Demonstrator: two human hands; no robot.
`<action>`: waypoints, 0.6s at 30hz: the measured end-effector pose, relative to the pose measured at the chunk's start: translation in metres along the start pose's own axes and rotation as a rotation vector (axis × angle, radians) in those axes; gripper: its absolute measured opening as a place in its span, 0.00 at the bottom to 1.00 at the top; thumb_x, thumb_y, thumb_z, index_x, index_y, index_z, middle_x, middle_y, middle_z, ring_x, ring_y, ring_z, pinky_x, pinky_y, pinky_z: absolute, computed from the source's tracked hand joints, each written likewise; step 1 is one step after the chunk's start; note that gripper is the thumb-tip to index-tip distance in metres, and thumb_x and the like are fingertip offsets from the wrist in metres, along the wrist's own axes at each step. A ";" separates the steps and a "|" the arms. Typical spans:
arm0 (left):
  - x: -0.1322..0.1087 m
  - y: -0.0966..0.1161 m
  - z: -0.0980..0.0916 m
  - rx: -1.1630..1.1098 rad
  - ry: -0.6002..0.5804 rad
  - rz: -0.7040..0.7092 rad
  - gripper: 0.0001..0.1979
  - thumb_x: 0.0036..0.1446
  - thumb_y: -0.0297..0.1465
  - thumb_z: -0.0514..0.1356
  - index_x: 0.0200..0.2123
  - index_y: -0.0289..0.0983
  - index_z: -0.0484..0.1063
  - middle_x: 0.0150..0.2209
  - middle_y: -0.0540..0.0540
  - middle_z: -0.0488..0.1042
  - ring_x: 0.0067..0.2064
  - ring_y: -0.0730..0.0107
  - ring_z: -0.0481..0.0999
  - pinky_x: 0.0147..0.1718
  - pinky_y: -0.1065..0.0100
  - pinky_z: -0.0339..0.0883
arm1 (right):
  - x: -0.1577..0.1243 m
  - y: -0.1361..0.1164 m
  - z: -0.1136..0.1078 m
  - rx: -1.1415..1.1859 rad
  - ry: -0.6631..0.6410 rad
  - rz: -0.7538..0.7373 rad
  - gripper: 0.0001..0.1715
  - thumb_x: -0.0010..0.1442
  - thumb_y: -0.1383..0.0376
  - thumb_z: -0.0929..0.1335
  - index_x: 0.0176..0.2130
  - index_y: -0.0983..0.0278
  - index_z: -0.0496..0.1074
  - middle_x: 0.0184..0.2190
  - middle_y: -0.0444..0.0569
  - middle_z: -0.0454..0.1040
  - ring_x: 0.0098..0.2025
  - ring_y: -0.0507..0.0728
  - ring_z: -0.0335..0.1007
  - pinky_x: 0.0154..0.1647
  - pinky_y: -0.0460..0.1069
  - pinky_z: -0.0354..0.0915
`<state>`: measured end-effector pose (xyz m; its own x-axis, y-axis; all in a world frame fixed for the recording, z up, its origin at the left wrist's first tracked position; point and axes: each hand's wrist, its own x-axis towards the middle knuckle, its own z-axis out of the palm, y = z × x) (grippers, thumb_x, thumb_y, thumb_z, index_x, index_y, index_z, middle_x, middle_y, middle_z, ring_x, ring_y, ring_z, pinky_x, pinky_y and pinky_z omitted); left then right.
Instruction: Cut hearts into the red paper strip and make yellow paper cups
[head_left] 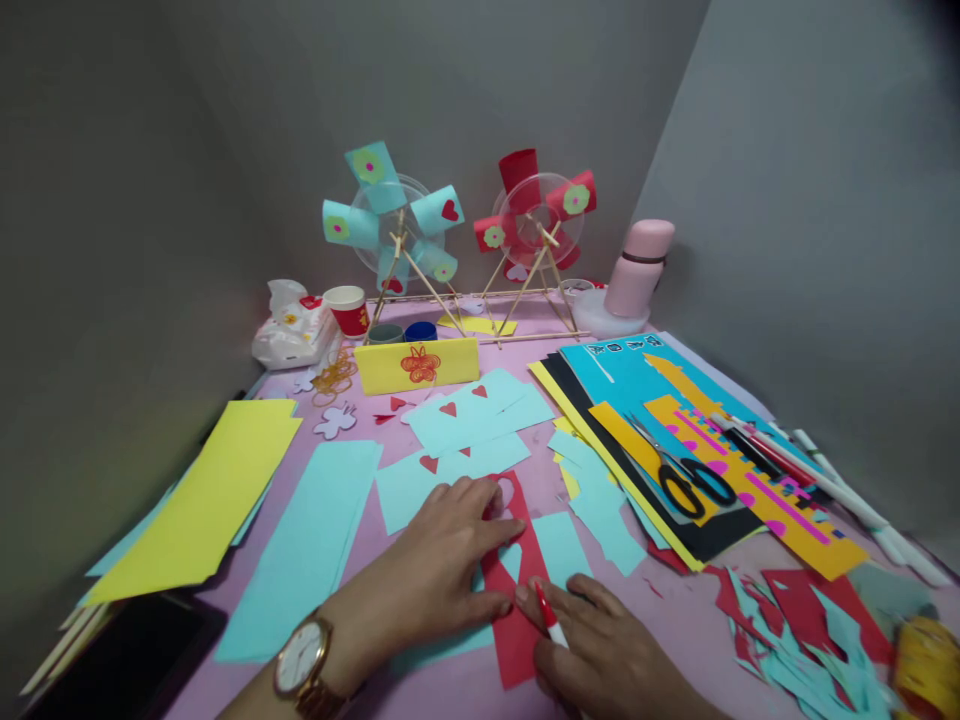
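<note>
My left hand (439,565), with a watch on its wrist, lies flat with its fingers spread on a red paper strip (517,610) with cut-out shapes. The strip rests on light blue paper pieces (457,470) on the pink table (465,690). My right hand (600,650) is closed around a red and white pen (550,620), its tip touching the red strip near my left fingers.
Black scissors (694,485) lie on stacked coloured sheets (675,420) at the right. Yellow paper (210,490) is at the left. Two paper windmills (394,225) (536,215), a pink bottle (637,265), cups and tissues stand at the back. Paper scraps (795,620) lie at the near right.
</note>
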<state>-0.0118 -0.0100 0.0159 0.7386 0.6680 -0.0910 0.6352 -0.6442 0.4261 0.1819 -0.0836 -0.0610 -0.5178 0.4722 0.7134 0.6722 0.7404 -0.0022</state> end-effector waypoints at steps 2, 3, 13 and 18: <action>0.000 0.001 0.000 -0.030 -0.026 0.019 0.20 0.51 0.34 0.65 0.49 0.42 0.70 0.42 0.45 0.67 0.45 0.58 0.65 0.44 0.58 0.62 | 0.000 0.000 -0.001 0.000 -0.001 -0.001 0.26 0.68 0.74 0.52 0.27 0.61 0.68 0.34 0.48 0.83 0.40 0.50 0.78 0.46 0.45 0.65; 0.001 0.001 0.000 -0.043 -0.033 0.024 0.19 0.52 0.33 0.65 0.48 0.41 0.70 0.41 0.46 0.67 0.44 0.59 0.65 0.43 0.61 0.63 | 0.000 0.000 -0.001 0.002 0.000 0.000 0.26 0.69 0.74 0.52 0.27 0.61 0.68 0.35 0.48 0.83 0.40 0.50 0.78 0.46 0.45 0.65; 0.004 -0.004 0.001 -0.103 -0.006 0.056 0.17 0.50 0.32 0.67 0.45 0.40 0.72 0.40 0.47 0.67 0.43 0.62 0.66 0.41 0.65 0.62 | 0.005 0.000 -0.004 0.015 -0.006 0.001 0.25 0.70 0.71 0.54 0.27 0.62 0.69 0.36 0.47 0.83 0.38 0.51 0.79 0.43 0.45 0.66; 0.001 -0.004 0.005 -0.194 0.041 0.069 0.17 0.56 0.28 0.62 0.49 0.42 0.69 0.42 0.47 0.68 0.45 0.63 0.67 0.43 0.65 0.63 | 0.004 0.001 -0.003 0.023 -0.018 0.002 0.27 0.71 0.72 0.52 0.27 0.62 0.69 0.35 0.48 0.83 0.39 0.51 0.79 0.43 0.46 0.66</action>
<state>-0.0125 -0.0085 0.0099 0.7662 0.6422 -0.0206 0.5252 -0.6076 0.5958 0.1821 -0.0828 -0.0561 -0.5258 0.4825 0.7005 0.6612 0.7500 -0.0203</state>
